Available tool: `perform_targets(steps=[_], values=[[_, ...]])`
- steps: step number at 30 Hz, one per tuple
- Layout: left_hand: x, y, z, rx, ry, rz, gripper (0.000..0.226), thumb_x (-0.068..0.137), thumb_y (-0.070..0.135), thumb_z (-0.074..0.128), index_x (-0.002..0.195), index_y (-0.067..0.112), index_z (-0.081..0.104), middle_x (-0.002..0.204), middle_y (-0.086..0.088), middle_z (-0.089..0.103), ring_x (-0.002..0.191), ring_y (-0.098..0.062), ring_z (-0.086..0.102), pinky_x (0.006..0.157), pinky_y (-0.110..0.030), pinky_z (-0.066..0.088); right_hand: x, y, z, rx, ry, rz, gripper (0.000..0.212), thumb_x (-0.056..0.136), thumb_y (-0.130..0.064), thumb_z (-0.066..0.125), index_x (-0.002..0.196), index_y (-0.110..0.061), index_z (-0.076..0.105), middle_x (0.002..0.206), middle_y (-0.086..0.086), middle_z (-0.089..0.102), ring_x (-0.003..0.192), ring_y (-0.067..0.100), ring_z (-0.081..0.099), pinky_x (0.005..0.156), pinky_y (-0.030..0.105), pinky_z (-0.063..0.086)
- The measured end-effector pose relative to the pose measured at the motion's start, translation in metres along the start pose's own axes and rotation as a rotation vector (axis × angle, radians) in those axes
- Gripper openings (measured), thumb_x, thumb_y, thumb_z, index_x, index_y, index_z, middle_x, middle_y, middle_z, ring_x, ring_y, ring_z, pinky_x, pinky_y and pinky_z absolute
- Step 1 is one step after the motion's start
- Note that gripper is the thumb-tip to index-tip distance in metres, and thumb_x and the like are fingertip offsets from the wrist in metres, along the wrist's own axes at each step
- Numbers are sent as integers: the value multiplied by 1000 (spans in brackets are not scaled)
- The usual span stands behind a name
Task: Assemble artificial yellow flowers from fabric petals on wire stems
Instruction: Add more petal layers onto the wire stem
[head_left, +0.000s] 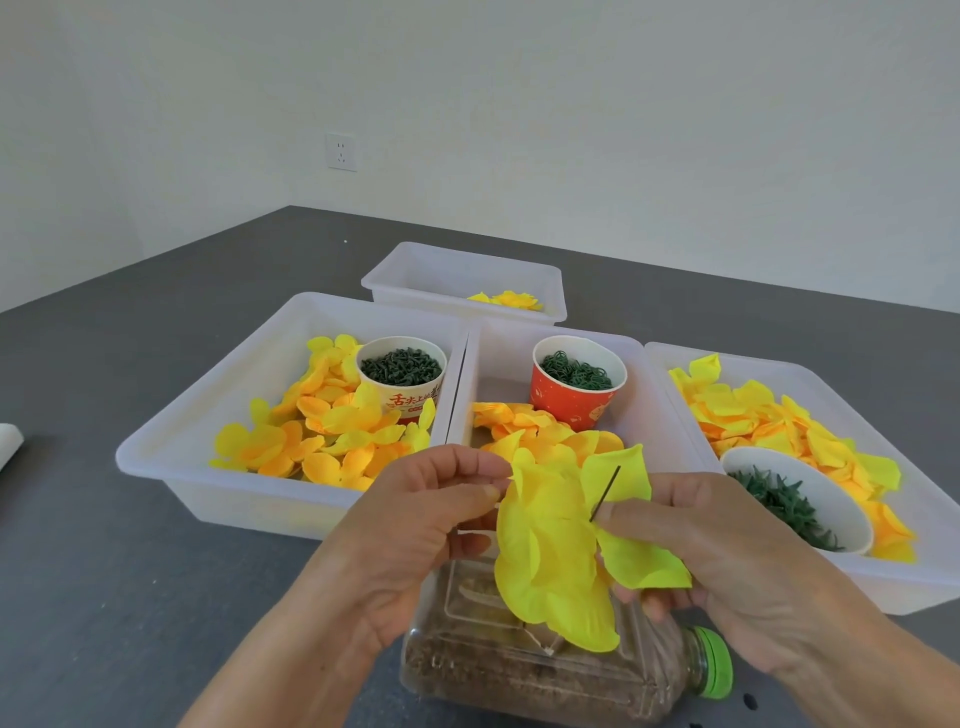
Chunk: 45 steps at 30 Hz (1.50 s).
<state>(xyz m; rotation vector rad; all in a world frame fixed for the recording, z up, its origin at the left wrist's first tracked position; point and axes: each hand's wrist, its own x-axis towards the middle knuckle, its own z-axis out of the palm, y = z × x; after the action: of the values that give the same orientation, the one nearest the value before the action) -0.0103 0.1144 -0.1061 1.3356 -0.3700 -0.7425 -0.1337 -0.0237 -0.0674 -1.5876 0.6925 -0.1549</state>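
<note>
Yellow petals (550, 561) hang between both hands above a plastic bottle (545, 670); the left hand (415, 535) pinches their edge. Right hand (727, 561) pinches the wire stem (605, 493) poking through them.

A plain off-white painted wall (519, 104) meets a dark grey matte tabletop (130, 571); a white wall socket (341, 151) sits at eleven o'clock.

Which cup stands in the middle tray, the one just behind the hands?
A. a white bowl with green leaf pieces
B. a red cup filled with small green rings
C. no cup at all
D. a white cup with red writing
B: the red cup of green rings stands at the back of the middle tray.
</note>
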Motion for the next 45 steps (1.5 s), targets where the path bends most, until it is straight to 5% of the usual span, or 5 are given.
perform_targets(steps=[10, 23, 30, 35, 45], values=[[-2, 6, 4, 54, -80, -12, 43, 52, 49, 72, 76, 13, 70, 76, -5, 70, 63, -16, 62, 64, -32, 52, 1, -2, 0, -42, -4, -13, 10, 81, -5, 65, 72, -3, 69, 57, 16, 63, 41, 20, 57, 32, 21, 37], [5, 3, 10, 104, 5, -43, 31, 67, 8, 76, 95, 8, 63, 87, -19, 69, 68, -22, 64, 62, -34, 55, -1, 2, 0, -94, 1, -55, 5, 82, -10, 67, 87, -10, 68, 58, 7, 67, 44, 19, 61, 33, 19, 38], [5, 3, 10, 127, 22, -37, 27, 70, 5, 75, 94, 9, 64, 91, -22, 70, 67, -22, 66, 63, -35, 56, -2, 14, -1, -343, 213, -231, 48, 71, -25, 76, 112, -36, 52, 87, -1, 65, 71, 11, 63, 53, 25, 48], [3, 3, 11, 158, 32, -33, 24, 72, 6, 74, 95, 10, 65, 95, -21, 69, 71, -23, 66, 63, -35, 56, -8, 23, 5, -429, 319, -584, 37, 68, -10, 79, 80, -42, 63, 104, -19, 54, 100, -6, 50, 77, 4, 36], [-17, 16, 22, 327, 1, 281, 18, 63, 40, 81, 75, 28, 74, 89, 7, 70, 90, -13, 62, 81, -34, 51, -7, 22, 6, -437, 221, -511, 14, 67, -26, 77, 63, -37, 70, 111, -26, 57, 114, -3, 46, 80, -3, 29]])
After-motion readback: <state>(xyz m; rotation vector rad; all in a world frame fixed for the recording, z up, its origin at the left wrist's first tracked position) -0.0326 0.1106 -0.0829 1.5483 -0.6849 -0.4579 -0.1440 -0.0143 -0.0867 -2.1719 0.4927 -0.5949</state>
